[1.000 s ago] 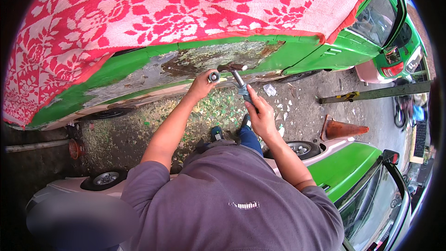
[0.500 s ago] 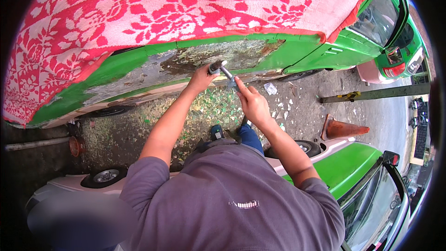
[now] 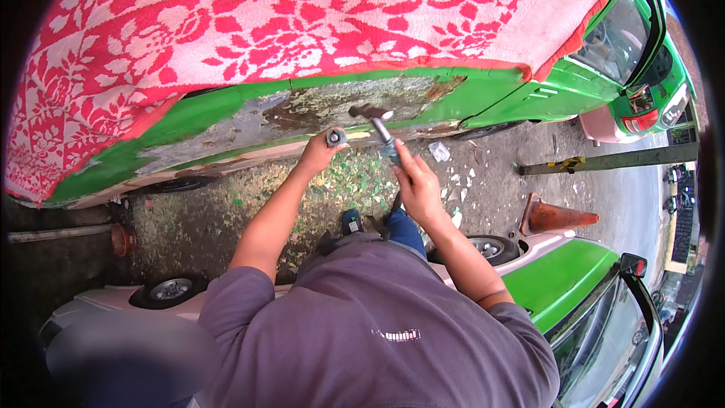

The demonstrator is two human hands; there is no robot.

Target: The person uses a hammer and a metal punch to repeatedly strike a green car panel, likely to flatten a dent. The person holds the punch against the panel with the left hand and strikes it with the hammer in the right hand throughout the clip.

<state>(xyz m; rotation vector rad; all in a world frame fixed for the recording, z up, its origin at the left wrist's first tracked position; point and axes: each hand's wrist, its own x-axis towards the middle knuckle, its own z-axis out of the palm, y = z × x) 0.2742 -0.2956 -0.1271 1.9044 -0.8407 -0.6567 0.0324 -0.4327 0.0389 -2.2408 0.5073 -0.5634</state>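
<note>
My right hand (image 3: 420, 185) is closed around the handle of a hammer (image 3: 383, 131), whose dark head is up beside the car's side. In my left hand (image 3: 318, 155) is a grey metal tool with a round end (image 3: 335, 137); its lower part is hidden by my fingers. The hammer head is a short way above and to the right of that round end, not touching it. Both hands are in front of a green car's worn door panel (image 3: 325, 106), where paint is stripped to patchy grey and brown.
A red and pink floral blanket (image 3: 279, 15) covers the car's upper part. Paint flakes (image 3: 340, 181) litter the ground around my feet. Behind me stands another green car (image 3: 566, 272). To the right are an orange cone (image 3: 559, 217) and a pole (image 3: 619, 159).
The hammer head has lifted off the tool in my left hand and moved up and right. My left hand has dropped slightly, its tool now separate from the hammer.
</note>
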